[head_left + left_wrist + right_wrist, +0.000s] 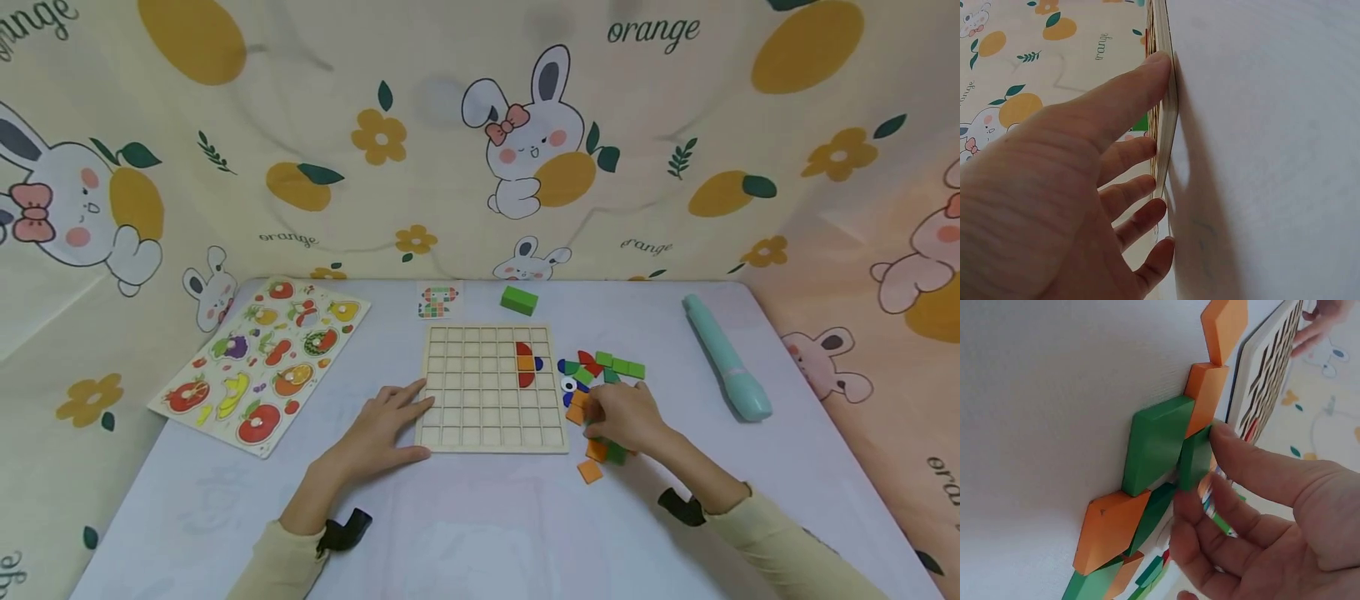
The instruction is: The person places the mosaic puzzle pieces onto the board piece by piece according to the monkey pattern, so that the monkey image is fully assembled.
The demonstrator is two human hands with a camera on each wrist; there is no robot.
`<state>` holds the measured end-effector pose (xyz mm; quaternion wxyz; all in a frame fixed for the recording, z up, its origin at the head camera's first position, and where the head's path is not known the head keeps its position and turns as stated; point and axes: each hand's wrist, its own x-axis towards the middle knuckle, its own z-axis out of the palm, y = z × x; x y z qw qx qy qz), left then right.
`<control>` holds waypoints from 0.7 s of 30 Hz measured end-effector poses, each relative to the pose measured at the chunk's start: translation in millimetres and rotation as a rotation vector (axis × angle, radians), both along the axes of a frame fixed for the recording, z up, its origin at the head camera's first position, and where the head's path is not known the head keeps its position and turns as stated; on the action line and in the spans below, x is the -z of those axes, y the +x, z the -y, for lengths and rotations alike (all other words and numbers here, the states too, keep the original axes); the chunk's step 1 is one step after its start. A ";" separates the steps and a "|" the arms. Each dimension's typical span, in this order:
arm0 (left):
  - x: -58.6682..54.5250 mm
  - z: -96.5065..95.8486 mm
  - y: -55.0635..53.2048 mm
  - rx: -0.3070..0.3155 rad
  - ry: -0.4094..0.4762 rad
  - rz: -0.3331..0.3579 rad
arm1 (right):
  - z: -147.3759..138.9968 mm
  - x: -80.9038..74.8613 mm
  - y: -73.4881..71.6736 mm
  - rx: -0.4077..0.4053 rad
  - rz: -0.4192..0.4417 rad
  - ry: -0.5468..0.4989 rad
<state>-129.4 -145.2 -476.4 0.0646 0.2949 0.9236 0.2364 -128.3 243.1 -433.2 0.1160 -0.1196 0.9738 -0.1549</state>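
A wooden grid board (pixel 480 417) lies in front of me. Near its right side it holds two red rounded pieces, an orange square between them and a blue half-round piece. My left hand (pixel 382 429) rests at the board's left edge; in the left wrist view the thumb presses the board's side, fingers spread. To the right of the board, my right hand (pixel 626 415) reaches into a loose pile of colored tiles. In the right wrist view its thumb and fingers pinch a small green tile (pixel 1195 462), among other green and orange tiles (pixel 1110 526).
A small pattern card (pixel 439 301) and a green block (pixel 519 300) sit behind the board. A fruit puzzle board (pixel 262 367) lies at the left. On the right is a teal wand-shaped object (pixel 723 358). One orange tile (pixel 590 472) lies nearest me.
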 end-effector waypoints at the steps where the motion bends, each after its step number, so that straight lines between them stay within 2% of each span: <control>1: -0.4 -0.4 -0.4 -0.001 -0.002 0.001 | 0.2 -0.8 -0.4 -0.003 0.003 -0.004; 4: -2.3 -1.0 -1.1 -0.006 -0.011 0.009 | 1.1 -4.5 -5.3 -0.020 0.019 -0.033; 6: -3.2 -1.5 -1.0 -0.010 -0.013 0.018 | 2.2 -9.4 -11.7 -0.030 0.053 -0.102; 10: -2.4 -1.1 -0.6 -0.018 -0.014 0.031 | 11.8 -14.5 -33.7 -0.020 0.145 -0.349; 12: -0.9 -0.5 -0.6 -0.015 -0.014 0.029 | 20.5 -11.0 -45.8 -0.031 0.151 -0.465; 14: 0.1 -0.3 -0.9 -0.013 -0.017 0.028 | 31.9 -5.7 -56.7 -0.074 0.122 -0.540; 18: 1.8 -0.8 -1.1 -0.011 -0.026 0.021 | 54.8 7.1 -73.3 -0.173 0.080 -0.579; 21: 2.8 -1.0 -1.5 -0.009 -0.030 0.015 | 68.4 14.0 -79.8 -0.199 0.086 -0.558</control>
